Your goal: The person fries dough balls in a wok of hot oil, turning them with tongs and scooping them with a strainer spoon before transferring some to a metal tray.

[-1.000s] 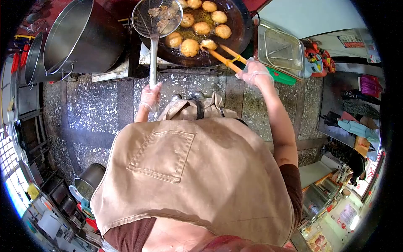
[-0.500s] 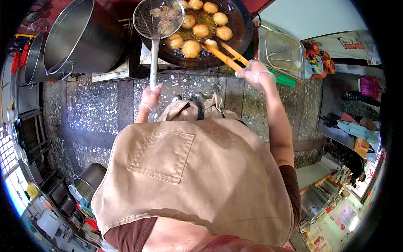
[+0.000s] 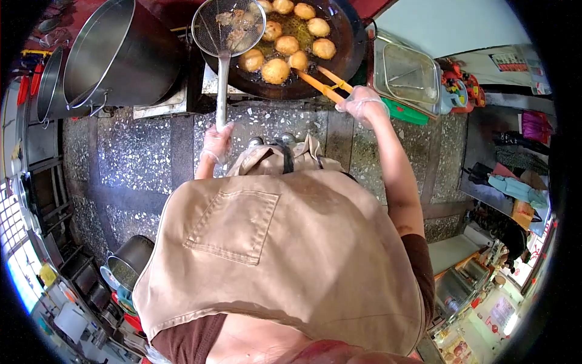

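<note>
My left hand point(image 3: 217, 143), in a clear plastic glove, is closed round the handle of a mesh strainer point(image 3: 236, 42). Brown fried scraps point(image 3: 237, 25) lie in the strainer, which is over the left side of a wide dark wok point(image 3: 337, 76). In my gloved right hand point(image 3: 364, 106) is a pair of orange-brown tongs point(image 3: 329, 91). Their tips are open at the near side of the wok, one close beside a golden fried ball point(image 3: 297, 60); I cannot tell whether they touch. Several more golden balls point(image 3: 276, 71) sit in the bubbling oil.
A large metal pot point(image 3: 121, 60) stands left of the wok, with another pot point(image 3: 51, 91) beyond it. Right of the wok are a rectangular tray point(image 3: 409, 76) and a green container point(image 3: 406, 112). Behind me to the left, a metal pot point(image 3: 130, 261) stands low down.
The ball near the tongs has turned from its pale side to its golden side. My right hand and the tongs have shifted slightly left. The strainer stays in place.
</note>
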Motion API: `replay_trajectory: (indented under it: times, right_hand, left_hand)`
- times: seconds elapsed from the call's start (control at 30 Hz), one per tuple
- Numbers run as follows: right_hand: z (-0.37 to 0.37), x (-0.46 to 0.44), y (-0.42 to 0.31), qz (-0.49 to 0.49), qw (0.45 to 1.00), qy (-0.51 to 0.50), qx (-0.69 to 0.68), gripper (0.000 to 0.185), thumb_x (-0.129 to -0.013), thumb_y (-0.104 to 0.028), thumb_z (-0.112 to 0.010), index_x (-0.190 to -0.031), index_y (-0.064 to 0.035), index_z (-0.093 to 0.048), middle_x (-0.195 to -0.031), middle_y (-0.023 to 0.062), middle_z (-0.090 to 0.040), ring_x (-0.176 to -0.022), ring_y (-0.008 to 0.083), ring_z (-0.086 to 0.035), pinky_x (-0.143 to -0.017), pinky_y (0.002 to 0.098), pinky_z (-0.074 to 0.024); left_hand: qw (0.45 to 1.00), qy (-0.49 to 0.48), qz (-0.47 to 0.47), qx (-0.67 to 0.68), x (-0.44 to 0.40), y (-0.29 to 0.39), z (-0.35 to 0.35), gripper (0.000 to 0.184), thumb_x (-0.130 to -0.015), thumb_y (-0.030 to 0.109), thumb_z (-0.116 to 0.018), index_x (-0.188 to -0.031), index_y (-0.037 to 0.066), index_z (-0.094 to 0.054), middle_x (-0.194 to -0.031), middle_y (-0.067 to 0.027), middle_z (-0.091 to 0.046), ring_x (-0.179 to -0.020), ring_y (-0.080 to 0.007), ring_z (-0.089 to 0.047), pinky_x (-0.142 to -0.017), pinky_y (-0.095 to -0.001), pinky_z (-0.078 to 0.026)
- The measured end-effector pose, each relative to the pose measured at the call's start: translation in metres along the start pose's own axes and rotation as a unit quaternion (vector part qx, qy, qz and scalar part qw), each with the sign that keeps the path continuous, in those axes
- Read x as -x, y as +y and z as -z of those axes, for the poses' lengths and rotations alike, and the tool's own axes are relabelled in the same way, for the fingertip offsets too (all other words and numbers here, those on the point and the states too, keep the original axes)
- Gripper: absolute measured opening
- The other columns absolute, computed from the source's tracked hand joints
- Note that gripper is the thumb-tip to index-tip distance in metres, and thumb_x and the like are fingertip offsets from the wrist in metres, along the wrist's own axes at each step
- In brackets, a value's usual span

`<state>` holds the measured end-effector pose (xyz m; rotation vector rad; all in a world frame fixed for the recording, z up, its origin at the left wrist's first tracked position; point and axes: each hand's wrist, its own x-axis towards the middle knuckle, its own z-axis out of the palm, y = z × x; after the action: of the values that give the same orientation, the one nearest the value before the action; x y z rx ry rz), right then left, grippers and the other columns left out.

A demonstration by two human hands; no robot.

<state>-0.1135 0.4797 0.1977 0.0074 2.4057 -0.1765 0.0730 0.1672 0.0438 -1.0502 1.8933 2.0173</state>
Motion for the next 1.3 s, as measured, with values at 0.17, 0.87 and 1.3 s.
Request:
replay_trajectory:
  times: [0.17,0.87,1.3]
  right_hand:
    - [-0.016,-0.031,0.012,0.012,0.997,0.006,-0.071,0.045,-0.07,-0.031,-0.075,-0.102,-0.0004,-0.065,-0.092,0.0177,-0.065,-0.084,0.0243,-0.063,-0.073,0.0361,-0.046]
    - [-0.035,-0.054,0.021,0.112,0.948,-0.051,-0.292,0.04,-0.07,-0.035,-0.075,-0.086,0.0012,-0.066,-0.075,0.0048,-0.062,-0.065,0.0166,-0.059,-0.06,0.0307,-0.0451]
    - [-0.056,-0.061,0.035,0.101,0.686,-0.293,-0.658,0.04,-0.088,-0.025,-0.059,-0.116,0.003,-0.051,-0.097,0.0192,-0.061,-0.067,0.023,-0.059,-0.056,0.0314,-0.0505]
  left_hand:
    - [1.0,-0.005,0.004,0.005,-0.004,-0.003,0.003,0.025,-0.082,0.027,-0.069,-0.077,0.008,-0.053,-0.053,0.0021,-0.048,-0.04,-0.0072,-0.041,-0.036,-0.0249,-0.034]
    - [0.999,-0.008,0.018,-0.035,0.0,0.008,0.008,0.025,-0.081,0.027,-0.07,-0.082,0.006,-0.056,-0.056,0.0028,-0.05,-0.043,-0.0063,-0.042,-0.039,-0.0238,-0.034]
    - [0.988,-0.038,0.053,-0.138,0.034,0.041,0.003,0.024,-0.081,0.021,-0.068,-0.086,0.003,-0.053,-0.055,-0.0001,-0.05,-0.042,-0.01,-0.045,-0.038,-0.0264,-0.036]
